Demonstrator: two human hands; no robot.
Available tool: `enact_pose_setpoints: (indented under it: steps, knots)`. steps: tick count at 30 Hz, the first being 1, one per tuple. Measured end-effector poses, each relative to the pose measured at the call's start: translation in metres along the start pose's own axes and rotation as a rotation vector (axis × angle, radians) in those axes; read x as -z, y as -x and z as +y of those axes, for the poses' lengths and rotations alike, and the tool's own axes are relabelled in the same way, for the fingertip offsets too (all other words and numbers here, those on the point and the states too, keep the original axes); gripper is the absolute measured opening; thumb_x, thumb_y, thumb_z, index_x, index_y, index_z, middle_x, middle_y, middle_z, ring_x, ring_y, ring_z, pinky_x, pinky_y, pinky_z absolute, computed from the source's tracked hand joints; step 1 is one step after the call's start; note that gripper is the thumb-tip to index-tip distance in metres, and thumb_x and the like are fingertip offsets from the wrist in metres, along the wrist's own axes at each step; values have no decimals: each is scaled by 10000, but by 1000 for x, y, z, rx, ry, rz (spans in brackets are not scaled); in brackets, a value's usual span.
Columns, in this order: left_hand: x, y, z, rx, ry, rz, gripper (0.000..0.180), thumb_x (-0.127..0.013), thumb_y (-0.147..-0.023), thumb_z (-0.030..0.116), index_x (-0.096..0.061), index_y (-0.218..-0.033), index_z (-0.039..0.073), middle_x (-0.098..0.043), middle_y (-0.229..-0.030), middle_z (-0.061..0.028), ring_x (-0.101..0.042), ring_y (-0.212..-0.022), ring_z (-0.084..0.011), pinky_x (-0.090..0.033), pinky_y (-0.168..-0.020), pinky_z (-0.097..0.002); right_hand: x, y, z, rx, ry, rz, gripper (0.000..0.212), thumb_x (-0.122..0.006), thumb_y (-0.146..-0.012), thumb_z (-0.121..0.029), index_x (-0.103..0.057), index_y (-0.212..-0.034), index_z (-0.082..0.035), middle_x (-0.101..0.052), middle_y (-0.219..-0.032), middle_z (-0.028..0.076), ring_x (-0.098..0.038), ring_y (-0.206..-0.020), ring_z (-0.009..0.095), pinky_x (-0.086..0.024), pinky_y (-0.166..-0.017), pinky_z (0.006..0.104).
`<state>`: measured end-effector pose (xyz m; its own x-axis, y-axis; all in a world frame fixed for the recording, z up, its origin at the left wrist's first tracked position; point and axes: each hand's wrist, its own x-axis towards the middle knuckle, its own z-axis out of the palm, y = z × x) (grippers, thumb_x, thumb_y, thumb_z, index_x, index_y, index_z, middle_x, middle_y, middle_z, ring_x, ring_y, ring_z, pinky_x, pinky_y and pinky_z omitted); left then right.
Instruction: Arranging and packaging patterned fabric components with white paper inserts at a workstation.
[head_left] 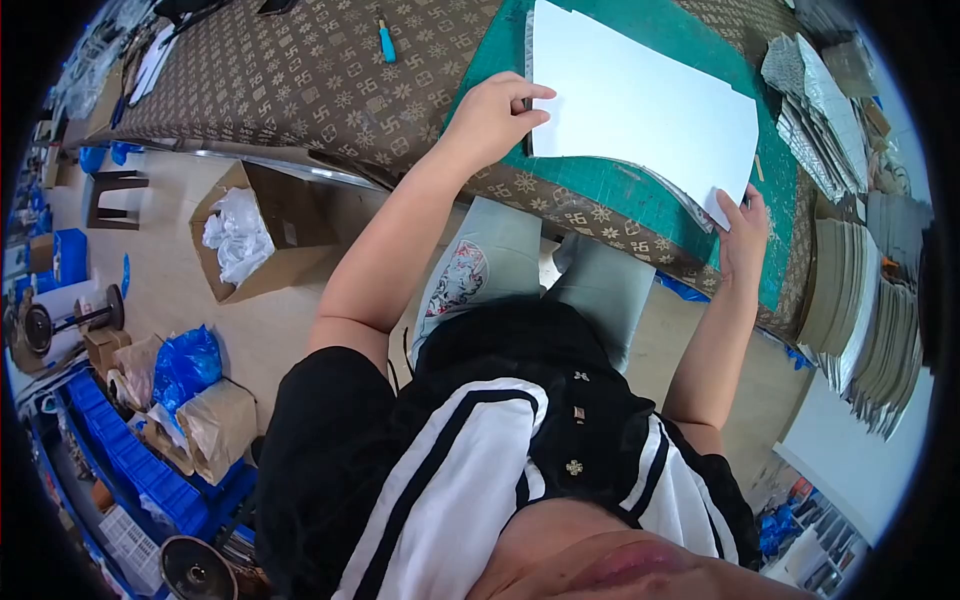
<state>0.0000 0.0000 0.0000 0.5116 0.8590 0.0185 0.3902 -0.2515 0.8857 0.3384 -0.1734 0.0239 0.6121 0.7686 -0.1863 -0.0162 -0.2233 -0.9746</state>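
Note:
A stack of white sheets (pixel 640 85), with a curved notch along its near edge, lies on a green cutting mat (pixel 600 200). My left hand (pixel 497 120) is at the stack's left edge. Its thumb and index fingertips rest on the top sheet, a little apart, and its other fingers are partly hidden. At the near right corner, my right hand (pixel 743 230) grips the stack, thumb on top and fingers round the side. Several layers show along the notch near that hand.
A patterned brown cloth (pixel 300 75) covers the table, with a blue-handled tool (pixel 387 42) on it. Stacked grey-edged sheets (pixel 850 290) and silvery padded pieces (pixel 825 125) stand at the right. An open cardboard box (pixel 290 225) with clear plastic and blue crates (pixel 130 450) are at the left.

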Motion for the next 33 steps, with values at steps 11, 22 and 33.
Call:
enact_pose_setpoints:
  steps: [11,22,33]
  knots:
    - [6,5,0,-77,-80,-16,557,-886,-745,164,-737,-1281,190,-590,-1075,-35,-562,-904,-158,-518,-845,-294,-7,-1,3,-5,63,30,543,-747,-922,-80,-463,-1380,-17,-717,-1125,126,-690,-957,159,-540,-720,270]
    - [10,7,2,-54,-96,-24,584,-894,-717,164,-730,-1277,169,-586,-1054,-55,-593,-948,-192,-527,-882,-324,-9,-3,6,-15,66,36,514,-728,-929,-49,-466,-1368,-4,-722,-1102,140,-691,-921,166,-537,-729,267]
    - [11,4,15,-110,-189,-46,570,-872,-735,137,-701,-1280,134,-587,-1114,-76,-574,-967,-201,-504,-890,-333,4,0,-14,-29,229,-1,708,-723,-923,-69,-379,-1540,-10,-705,-1066,108,-665,-916,181,-530,-786,298]
